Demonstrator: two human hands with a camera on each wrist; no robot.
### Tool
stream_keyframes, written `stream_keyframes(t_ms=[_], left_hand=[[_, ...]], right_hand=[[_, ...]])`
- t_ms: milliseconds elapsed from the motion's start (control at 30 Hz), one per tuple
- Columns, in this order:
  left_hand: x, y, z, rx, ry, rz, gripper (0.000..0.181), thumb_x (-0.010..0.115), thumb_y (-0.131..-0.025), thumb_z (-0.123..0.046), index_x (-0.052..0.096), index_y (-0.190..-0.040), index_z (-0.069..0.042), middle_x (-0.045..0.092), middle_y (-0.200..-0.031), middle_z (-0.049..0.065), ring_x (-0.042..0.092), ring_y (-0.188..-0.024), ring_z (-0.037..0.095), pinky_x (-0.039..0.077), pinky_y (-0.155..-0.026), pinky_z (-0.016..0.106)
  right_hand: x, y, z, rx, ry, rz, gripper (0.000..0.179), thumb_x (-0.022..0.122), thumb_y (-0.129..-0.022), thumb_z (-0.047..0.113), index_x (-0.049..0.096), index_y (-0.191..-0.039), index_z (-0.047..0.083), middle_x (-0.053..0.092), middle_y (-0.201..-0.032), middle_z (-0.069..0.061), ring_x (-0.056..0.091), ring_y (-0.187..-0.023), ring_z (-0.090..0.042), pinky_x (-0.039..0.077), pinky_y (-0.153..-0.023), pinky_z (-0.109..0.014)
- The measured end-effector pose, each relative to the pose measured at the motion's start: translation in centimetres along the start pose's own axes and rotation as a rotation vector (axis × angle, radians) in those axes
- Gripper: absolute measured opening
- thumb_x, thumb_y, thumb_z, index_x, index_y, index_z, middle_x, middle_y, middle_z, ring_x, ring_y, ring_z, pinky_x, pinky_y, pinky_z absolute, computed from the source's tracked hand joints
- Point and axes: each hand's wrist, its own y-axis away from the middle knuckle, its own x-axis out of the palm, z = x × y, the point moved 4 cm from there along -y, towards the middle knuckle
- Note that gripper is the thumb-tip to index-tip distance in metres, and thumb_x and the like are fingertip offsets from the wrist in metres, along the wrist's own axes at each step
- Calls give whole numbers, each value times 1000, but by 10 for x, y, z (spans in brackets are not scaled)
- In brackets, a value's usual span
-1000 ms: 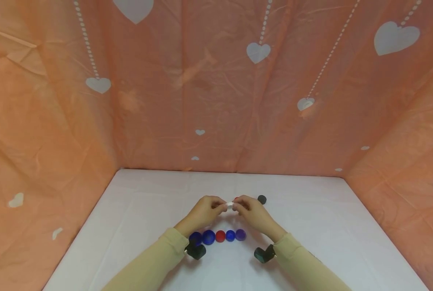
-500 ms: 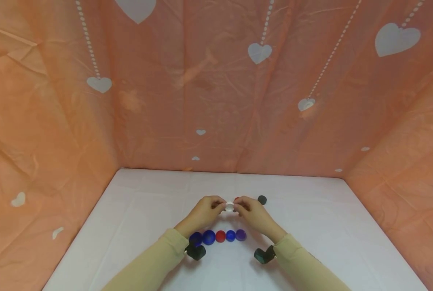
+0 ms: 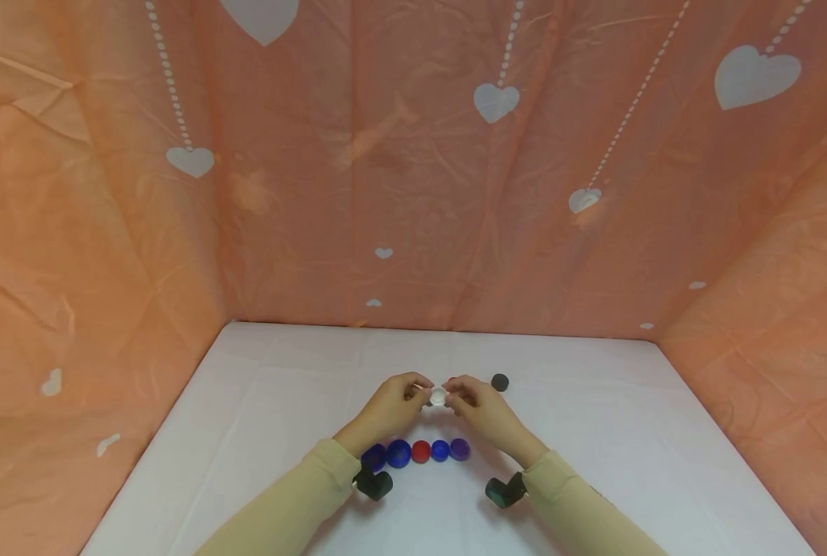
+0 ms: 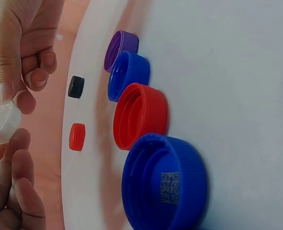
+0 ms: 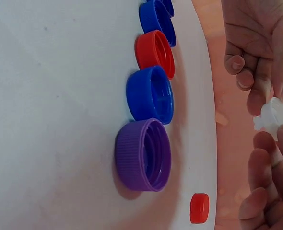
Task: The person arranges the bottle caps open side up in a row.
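Both hands pinch a small white bottle cap between thumbs and fingertips, raised over the table. My left hand has its left edge and my right hand its right edge. The cap's hollow side faces the head camera. A small tab juts from it in the right wrist view. Nearer the body runs a row of caps, hollow side up: a purple cap, a blue cap, a red cap and two larger blue ones, the leftmost partly hidden by the left wrist's camera. A square code marks a large blue cap.
Past the right hand lies a black cap. A second red cap sits beside it, mostly hidden by that hand in the head view. Orange cloth with white hearts walls in the white table at the back and sides.
The white cap has been tilted between the fingers, from nearly edge-on to showing its round hollow side. Both hands stay in about the same place, and the row of caps is unmoved.
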Motion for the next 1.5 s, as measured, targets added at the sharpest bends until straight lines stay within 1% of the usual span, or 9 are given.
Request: stream_keyframes(t_ms=[133,300,500,767,900,1133,1233,1367,1500], left_hand=[[1,-1,1,-5,14,4,17,57,-98,-17,64,-110,-6,71,-88,8,63,-80,19,48,-67,29],[2,0,0,-5,31,8,16,56,-98,-16,62,-109,-7,71,-86,5,65,-84,25,48,-67,29],[10,2,2,8,0,40,12,60,-96,-14,61,-106,-8,71,-86,4,65,-82,21,48,-69,29],[29,3,1,-9,-16,67,16,64,-91,-8,60,-106,-7,69,-88,5,65,-78,20,51,-63,27],[40,3,0,-23,-45,81,15,66,-92,-12,61,-106,-10,67,-85,-1,63,-74,13,51,-63,26],[56,4,-5,-36,-62,129,15,68,-91,-17,62,-103,-11,63,-79,-7,60,-69,9,49,-65,26],[61,4,-7,-25,-107,142,19,71,-88,-19,63,-103,-12,61,-79,-9,57,-72,7,47,-68,26],[68,4,-8,9,-207,157,27,78,-82,-23,66,-104,-13,58,-83,-9,53,-79,8,45,-74,27],[75,5,-6,1,-303,165,35,82,-77,-28,69,-105,-15,57,-90,-8,49,-89,13,43,-79,32]], right_hand=[[0,1,1,-13,13,4,22,63,-95,19,62,-115,11,66,-90,-4,62,-79,-17,51,-72,-27],[0,2,2,-40,36,4,25,67,-91,15,62,-115,10,64,-87,4,59,-79,-14,50,-72,-29],[-1,5,-3,-16,47,23,22,69,-90,14,64,-111,10,63,-85,4,58,-78,-14,49,-70,-28],[-6,14,-20,30,57,47,23,68,-92,23,64,-112,14,63,-89,6,59,-82,-13,50,-73,-29],[-11,20,-28,34,77,57,24,70,-89,27,66,-110,15,64,-88,7,60,-81,-12,49,-74,-29],[-21,30,-42,93,71,79,30,75,-84,38,67,-104,18,63,-84,6,57,-80,-16,48,-70,-31],[-24,34,-46,83,74,86,27,75,-84,35,67,-103,17,64,-82,7,58,-78,-15,48,-69,-29],[-27,40,-52,64,82,100,22,74,-86,28,66,-103,17,64,-82,8,59,-78,-14,48,-71,-27],[-30,46,-58,68,85,126,19,72,-88,25,66,-104,16,64,-84,8,60,-80,-13,48,-74,-27]])
